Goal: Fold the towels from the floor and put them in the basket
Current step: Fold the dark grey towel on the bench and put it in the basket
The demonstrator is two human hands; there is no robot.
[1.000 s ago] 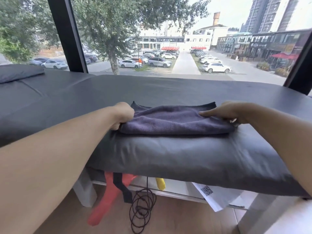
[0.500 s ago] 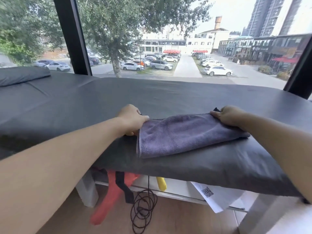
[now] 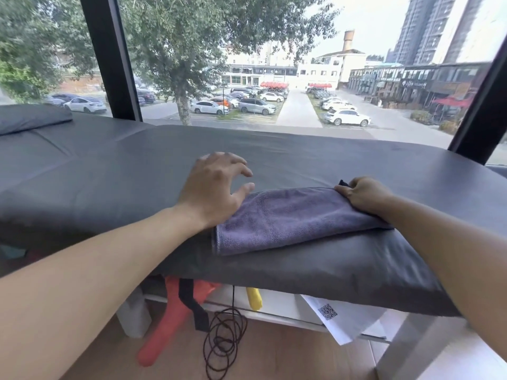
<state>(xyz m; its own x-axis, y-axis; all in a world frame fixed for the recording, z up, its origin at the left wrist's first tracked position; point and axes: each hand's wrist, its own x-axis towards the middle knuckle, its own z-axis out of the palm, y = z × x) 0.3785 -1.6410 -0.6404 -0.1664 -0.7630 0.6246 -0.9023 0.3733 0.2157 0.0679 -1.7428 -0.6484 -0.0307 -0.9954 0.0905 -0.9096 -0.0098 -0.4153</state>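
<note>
Hidden parts: the towel's (image 3: 296, 220) left corner lies under the heel of the left hand (image 3: 212, 192), and its far right corner is covered by the right hand (image 3: 363, 194). A small dark scrap shows just beyond the right knuckles; whether it is the towel's label or a corner of it cannot be told. How many layers the fold has cannot be counted from above. Both forearms run out of the picture at the bottom.
Towel: greyish purple, with a soft short pile, folded into a long narrow band. Its near long edge is rounded and the short left end shows a stitched hem. It lies slanted, the left end nearer the person.
Place: it rests flat on the dark grey padded bed (image 3: 315, 160), close to the near edge, right of the middle.
Left hand: the palm heel presses on the towel's left end; the fingers are spread and loosely bent, lifted above the cover, holding nothing.
Right hand: the fingers are curled over the towel's far right corner, pinching it against the cover.
Bed: a grey pillow (image 3: 33, 117) sits at its far left end, cut by the frame.
Under the bed: an orange-red cloth (image 3: 170, 322) with a black strap, a yellow object (image 3: 253, 298) only partly seen, a coil of dark cord (image 3: 223, 344) on the wooden floor, and a white sheet with a QR code (image 3: 327, 311).
Beyond: a large window with black frames (image 3: 109, 58), looking onto a tree and parked cars.
</note>
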